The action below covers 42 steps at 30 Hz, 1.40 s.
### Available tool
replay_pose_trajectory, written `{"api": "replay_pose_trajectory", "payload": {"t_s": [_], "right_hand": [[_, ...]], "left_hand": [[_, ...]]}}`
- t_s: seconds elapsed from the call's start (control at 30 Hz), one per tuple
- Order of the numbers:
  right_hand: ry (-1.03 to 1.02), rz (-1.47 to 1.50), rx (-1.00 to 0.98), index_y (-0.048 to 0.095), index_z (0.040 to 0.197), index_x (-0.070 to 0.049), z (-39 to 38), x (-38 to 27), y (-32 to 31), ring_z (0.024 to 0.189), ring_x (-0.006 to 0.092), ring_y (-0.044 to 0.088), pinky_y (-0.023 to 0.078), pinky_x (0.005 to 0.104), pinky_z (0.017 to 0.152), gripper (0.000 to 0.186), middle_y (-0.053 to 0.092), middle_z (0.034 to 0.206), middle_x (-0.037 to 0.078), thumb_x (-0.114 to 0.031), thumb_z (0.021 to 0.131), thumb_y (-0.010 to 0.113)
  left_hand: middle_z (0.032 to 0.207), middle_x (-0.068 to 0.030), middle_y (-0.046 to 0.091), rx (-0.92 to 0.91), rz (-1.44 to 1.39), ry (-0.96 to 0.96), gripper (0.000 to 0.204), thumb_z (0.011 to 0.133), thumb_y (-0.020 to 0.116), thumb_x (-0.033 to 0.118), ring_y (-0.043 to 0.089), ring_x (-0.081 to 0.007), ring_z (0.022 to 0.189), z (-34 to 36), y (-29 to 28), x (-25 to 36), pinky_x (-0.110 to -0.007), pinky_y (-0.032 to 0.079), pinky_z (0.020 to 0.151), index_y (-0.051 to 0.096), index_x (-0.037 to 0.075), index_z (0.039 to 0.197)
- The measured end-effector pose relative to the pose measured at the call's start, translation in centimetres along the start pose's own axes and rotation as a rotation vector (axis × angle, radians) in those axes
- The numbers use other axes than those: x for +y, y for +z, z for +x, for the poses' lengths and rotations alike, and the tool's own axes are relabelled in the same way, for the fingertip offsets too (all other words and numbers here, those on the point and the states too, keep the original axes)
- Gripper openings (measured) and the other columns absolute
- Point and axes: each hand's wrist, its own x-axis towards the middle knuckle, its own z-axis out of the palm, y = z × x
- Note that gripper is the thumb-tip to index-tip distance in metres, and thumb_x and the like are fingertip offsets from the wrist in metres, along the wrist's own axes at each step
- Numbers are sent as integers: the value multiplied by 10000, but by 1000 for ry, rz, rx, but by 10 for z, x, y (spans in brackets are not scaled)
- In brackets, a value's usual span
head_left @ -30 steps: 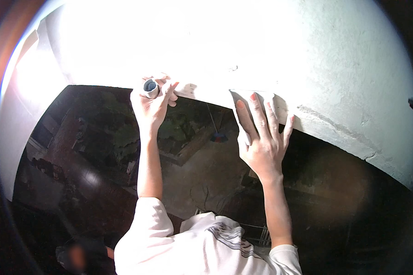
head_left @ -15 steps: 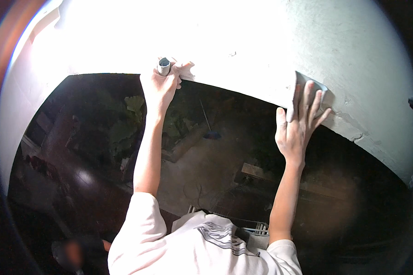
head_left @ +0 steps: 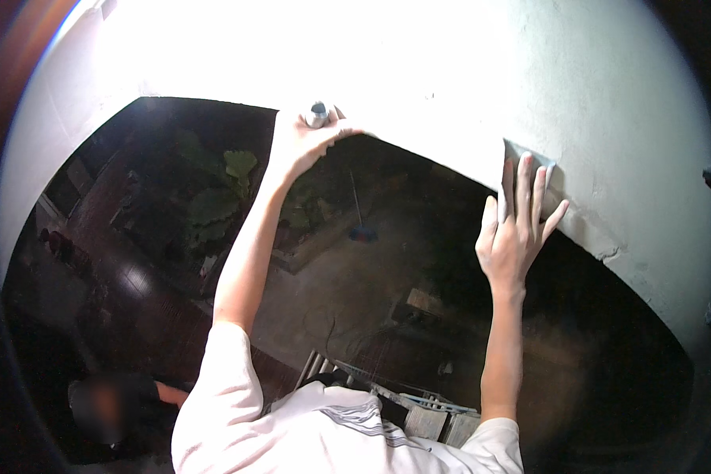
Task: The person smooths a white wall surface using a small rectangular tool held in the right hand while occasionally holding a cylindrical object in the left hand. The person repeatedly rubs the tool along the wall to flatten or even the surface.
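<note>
My left hand (head_left: 299, 146) is closed round a short grey tube (head_left: 317, 115) with an open upper end. It rests at the lower edge of the bright white wall surface (head_left: 450, 47). To the right, the outstretched fingers of my right hand (head_left: 515, 225) press a grey sheet that looks like sandpaper (head_left: 547, 158) against the same surface. Part of the sheet comes out past the fingertips, and the rest is hidden under them. Both arms are stretched up and forward.
Below the edge, the ground lies dark, with leafy plants (head_left: 237, 170) and a long-handled broom (head_left: 361, 233). A ladder-like frame (head_left: 426, 419) stands near my body. Another person (head_left: 107, 411) is at the lower left. A crack (head_left: 611, 254) runs along the wall edge at right.
The view has shifted and tilted slightly. My left hand with the tube appears farther right along the edge. My right hand stays on the sheet in nearly the same place.
</note>
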Motion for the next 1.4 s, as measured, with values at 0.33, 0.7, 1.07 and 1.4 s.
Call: {"api": "replay_pose_trajectory", "payload": {"t_s": [0.33, 0.7, 1.07, 1.4], "right_hand": [[-293, 58, 15, 485, 1402, -259, 55, -69, 33, 1396, 202, 340, 183, 584, 1133, 551, 383, 1510, -43, -341, 869, 598], [-497, 153, 111, 480, 1383, -166, 137, -180, 50, 1408, 174, 296, 189, 445, 1170, 534, 450, 1448, 42, -275, 870, 579], [-503, -77, 45, 449, 1403, -329, 69, -109, 62, 1413, 87, 258, 142, 464, 1189, 656, 321, 1529, -116, -426, 785, 648], [-337, -207, 82, 342, 1441, -427, -9, 33, 33, 1431, 136, 252, 43, 530, 1196, 534, 295, 1544, -114, -428, 920, 462]], "left_hand": [[603, 40, 518, -176, 132, 218, 399, 648, 891, 247, 444, -49, 569, 6, -17, -18, -234, 395, 512, 540, 57, 644], [564, 6, 568, 112, -193, 21, 245, 747, 813, 109, 455, -29, 462, -18, -50, -24, -186, 330, 431, 577, 58, 702], [525, 4, 500, 182, -390, 127, 216, 889, 703, 195, 401, -50, 419, -35, -46, -32, -203, 287, 406, 569, 65, 780], [528, 2, 485, 105, -372, 154, 271, 908, 679, 262, 390, -49, 419, -43, -45, -40, -197, 254, 395, 549, 58, 786]]}}
